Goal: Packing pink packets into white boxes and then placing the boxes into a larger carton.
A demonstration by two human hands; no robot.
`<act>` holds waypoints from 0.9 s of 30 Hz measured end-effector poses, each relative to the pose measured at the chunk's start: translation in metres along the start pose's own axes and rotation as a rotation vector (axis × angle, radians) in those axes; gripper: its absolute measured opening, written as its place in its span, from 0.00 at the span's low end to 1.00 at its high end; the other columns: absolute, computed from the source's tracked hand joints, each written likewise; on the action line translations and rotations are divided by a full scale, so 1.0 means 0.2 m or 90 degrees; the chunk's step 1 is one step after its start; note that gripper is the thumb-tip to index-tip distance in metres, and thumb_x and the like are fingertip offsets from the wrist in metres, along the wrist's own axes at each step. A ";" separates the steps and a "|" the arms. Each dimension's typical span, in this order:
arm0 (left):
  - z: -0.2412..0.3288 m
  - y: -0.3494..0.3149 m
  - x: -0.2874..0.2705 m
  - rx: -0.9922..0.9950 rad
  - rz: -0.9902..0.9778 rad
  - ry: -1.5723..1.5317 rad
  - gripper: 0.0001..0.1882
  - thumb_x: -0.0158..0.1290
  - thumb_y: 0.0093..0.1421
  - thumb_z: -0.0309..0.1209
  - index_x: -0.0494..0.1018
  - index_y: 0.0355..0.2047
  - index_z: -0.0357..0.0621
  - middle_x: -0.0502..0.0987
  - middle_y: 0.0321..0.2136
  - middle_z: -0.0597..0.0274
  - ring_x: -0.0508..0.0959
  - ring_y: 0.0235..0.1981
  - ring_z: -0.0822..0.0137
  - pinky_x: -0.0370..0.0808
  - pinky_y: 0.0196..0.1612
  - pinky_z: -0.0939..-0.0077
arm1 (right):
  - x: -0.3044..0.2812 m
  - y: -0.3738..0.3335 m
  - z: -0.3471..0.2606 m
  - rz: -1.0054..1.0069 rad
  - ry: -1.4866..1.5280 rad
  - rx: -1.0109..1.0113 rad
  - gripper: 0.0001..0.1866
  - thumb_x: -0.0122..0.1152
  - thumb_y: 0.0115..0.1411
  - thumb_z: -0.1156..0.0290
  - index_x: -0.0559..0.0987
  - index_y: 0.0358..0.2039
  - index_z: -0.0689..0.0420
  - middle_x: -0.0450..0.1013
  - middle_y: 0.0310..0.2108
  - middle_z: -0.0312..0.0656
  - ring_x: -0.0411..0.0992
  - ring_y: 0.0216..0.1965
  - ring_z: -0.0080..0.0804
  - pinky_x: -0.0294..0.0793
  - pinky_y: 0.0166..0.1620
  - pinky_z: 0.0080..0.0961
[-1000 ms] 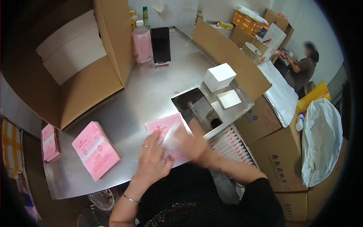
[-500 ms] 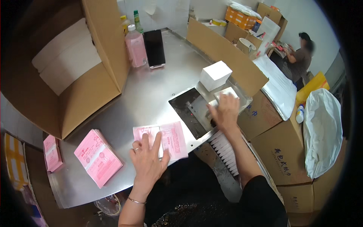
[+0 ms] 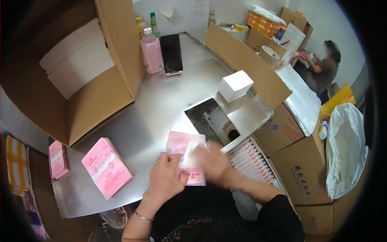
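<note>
Both hands work on a pink sheet at the tabletop's [image 3: 161, 109] near edge.
A pink stack [image 3: 106, 166] lies left; the left hand [image 3: 166, 178] presses the pink sheet [image 3: 186, 155] flat, fingers spread; the right hand [image 3: 213, 162], blurred, pinches a white slip [image 3: 189, 149] on it.

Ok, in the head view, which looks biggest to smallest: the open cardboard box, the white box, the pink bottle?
1. Cardboard box, far the largest.
2. and 3. White box and pink bottle look about alike, so I won't rank them.
</note>
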State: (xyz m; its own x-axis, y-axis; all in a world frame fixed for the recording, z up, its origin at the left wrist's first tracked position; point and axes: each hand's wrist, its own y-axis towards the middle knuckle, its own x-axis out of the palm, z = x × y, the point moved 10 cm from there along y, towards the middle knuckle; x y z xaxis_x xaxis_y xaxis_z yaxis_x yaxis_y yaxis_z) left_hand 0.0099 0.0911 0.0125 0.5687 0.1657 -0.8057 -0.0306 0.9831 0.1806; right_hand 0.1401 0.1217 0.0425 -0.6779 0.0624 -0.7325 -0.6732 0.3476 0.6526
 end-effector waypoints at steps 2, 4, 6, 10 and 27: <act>-0.01 -0.01 -0.07 -0.008 0.009 0.010 0.30 0.61 0.48 0.35 0.72 0.53 0.42 0.70 0.41 0.47 0.72 0.43 0.50 0.70 0.41 0.54 | 0.06 -0.01 -0.35 -0.082 0.009 -0.136 0.22 0.62 0.52 0.70 0.78 0.49 0.63 0.75 0.46 0.53 0.75 0.51 0.52 0.67 0.59 0.63; 0.08 -0.01 -0.14 0.068 0.128 0.157 0.36 0.64 0.45 0.35 0.69 0.57 0.42 0.68 0.40 0.47 0.72 0.41 0.48 0.71 0.41 0.54 | 0.17 0.09 -0.21 -0.059 -0.101 -0.046 0.18 0.60 0.53 0.72 0.78 0.45 0.62 0.74 0.41 0.52 0.75 0.47 0.51 0.60 0.63 0.68; 0.16 0.00 -0.08 0.076 0.106 0.104 0.42 0.64 0.46 0.31 0.64 0.63 0.43 0.68 0.39 0.47 0.71 0.40 0.49 0.71 0.42 0.57 | 0.47 0.19 0.06 -0.329 -0.152 0.078 0.15 0.60 0.53 0.71 0.78 0.42 0.61 0.73 0.35 0.51 0.74 0.41 0.52 0.50 0.65 0.72; 0.13 -0.01 -0.10 0.029 0.049 0.051 0.44 0.64 0.52 0.29 0.58 0.69 0.43 0.68 0.40 0.49 0.70 0.41 0.51 0.70 0.43 0.57 | 0.45 0.23 0.41 -0.199 -0.107 0.185 0.16 0.56 0.53 0.71 0.78 0.43 0.60 0.75 0.34 0.50 0.73 0.42 0.51 0.50 0.63 0.72; -0.53 -0.46 -0.69 -0.222 0.238 0.240 0.15 0.52 0.52 0.18 0.71 0.41 0.41 0.71 0.41 0.50 0.68 0.47 0.46 0.63 0.53 0.53 | -0.31 0.23 1.25 0.081 -0.289 0.288 0.30 0.69 0.42 0.57 0.79 0.48 0.55 0.67 0.55 0.50 0.59 0.61 0.55 0.66 0.55 0.57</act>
State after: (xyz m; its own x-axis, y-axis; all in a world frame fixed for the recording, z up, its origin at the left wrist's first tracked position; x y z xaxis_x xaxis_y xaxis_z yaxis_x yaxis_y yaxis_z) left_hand -0.1530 -0.0131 0.0472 0.1416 0.4560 -0.8786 -0.4735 0.8107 0.3444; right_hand 0.2251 0.3683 0.0693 -0.4853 0.4831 -0.7288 -0.3379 0.6652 0.6659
